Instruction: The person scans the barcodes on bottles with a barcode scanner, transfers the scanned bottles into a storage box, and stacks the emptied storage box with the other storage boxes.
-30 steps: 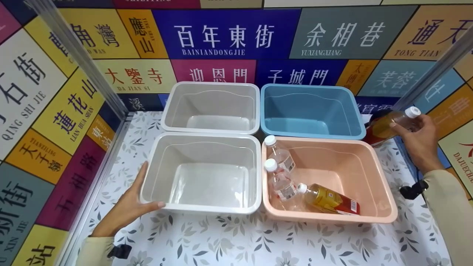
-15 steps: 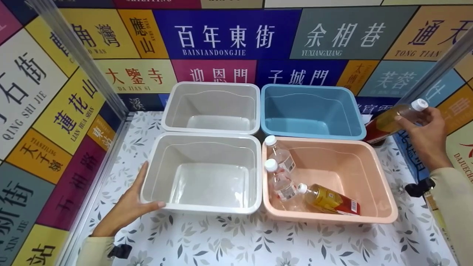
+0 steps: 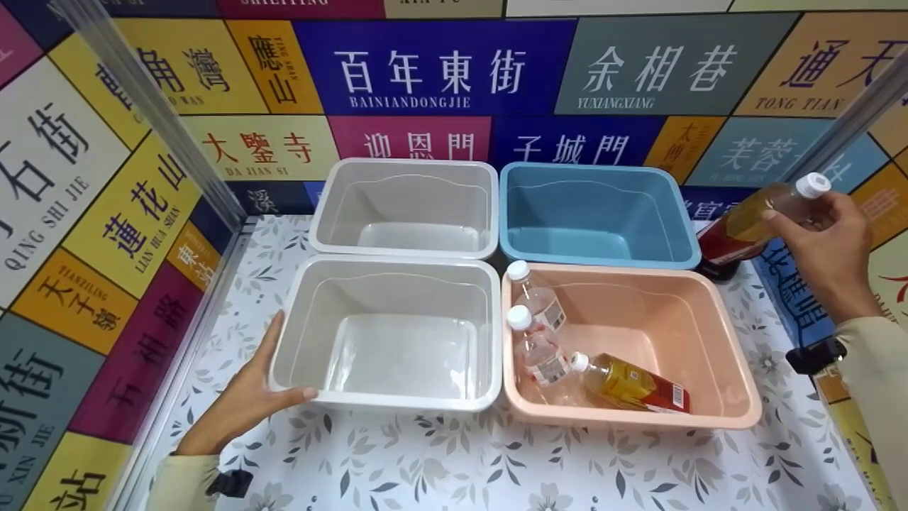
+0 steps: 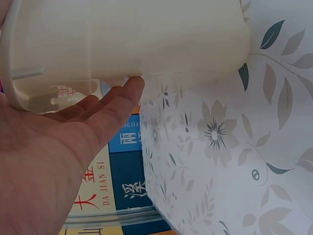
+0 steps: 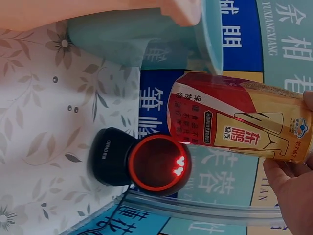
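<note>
Gripping a tilted, red-and-yellow-labelled, white-capped plastic bottle (image 3: 748,218), the right hand (image 3: 830,248) holds it just beside a black, red-ringed scanner (image 5: 139,160), near the right edge of the white leaf-printed desk (image 3: 440,461). The left hand (image 3: 245,394), fingers extended, rests at the front left corner of a pale grey plastic bin (image 3: 404,355). Two clear plastic bottles (image 3: 545,365) and a matching red-and-yellow bottle (image 3: 638,387) are in the peach plastic bin (image 3: 638,301), seemingly done; the gripped one, outside every bin, looks unfinished.

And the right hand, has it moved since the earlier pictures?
Yes. In the head view the right hand, holding a bottle, has shifted slightly right and upward in the picture, judged against the peach bin, which stays in place.
</note>
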The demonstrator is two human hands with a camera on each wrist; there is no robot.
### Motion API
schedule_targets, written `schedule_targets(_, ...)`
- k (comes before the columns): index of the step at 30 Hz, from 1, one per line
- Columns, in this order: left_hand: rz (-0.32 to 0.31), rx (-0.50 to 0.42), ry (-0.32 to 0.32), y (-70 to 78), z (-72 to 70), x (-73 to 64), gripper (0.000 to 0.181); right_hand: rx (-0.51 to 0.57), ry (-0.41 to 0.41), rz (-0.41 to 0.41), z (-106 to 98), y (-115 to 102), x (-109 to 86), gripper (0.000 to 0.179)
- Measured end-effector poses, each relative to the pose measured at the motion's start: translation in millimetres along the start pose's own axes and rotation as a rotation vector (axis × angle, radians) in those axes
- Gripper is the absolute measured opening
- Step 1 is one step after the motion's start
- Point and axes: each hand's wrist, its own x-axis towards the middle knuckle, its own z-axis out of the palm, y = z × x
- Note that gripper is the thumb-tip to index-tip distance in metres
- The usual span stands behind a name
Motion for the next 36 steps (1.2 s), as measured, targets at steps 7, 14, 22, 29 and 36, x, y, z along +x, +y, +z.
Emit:
schedule_targets(7, -0.002, 0.03, -0.005, 0.2, -0.9, 0.1, 0.12, 0.016, -0.01, -0.017, -3, -12, -0.6, 0.061)
schedule_targets(14, 0.01, 0.026, -0.001, -1.1, -0.6, -0.1, 0.121, -0.009, -0.011, -0.062, -3, -26, -1.7, 0.062)
schedule_targets(22, 0.012, 0.018, 0.006, -1.7, -0.8, -0.7, 0.122, -0.053, -0.012, -0.101, -2, -39, -5.1, 0.063)
schedule_targets(29, 0.016, 0.007, 0.006, -3.4, -0.7, 0.1, 0.123, -0.039, -0.029, -0.141, 3, -52, -10.0, 0.064)
schedule_targets(36, 0.006, 0.013, 0.008, -2.3, -0.6, 0.0, 0.122, -0.056, -0.06, -0.158, 8, -58, -9.4, 0.065)
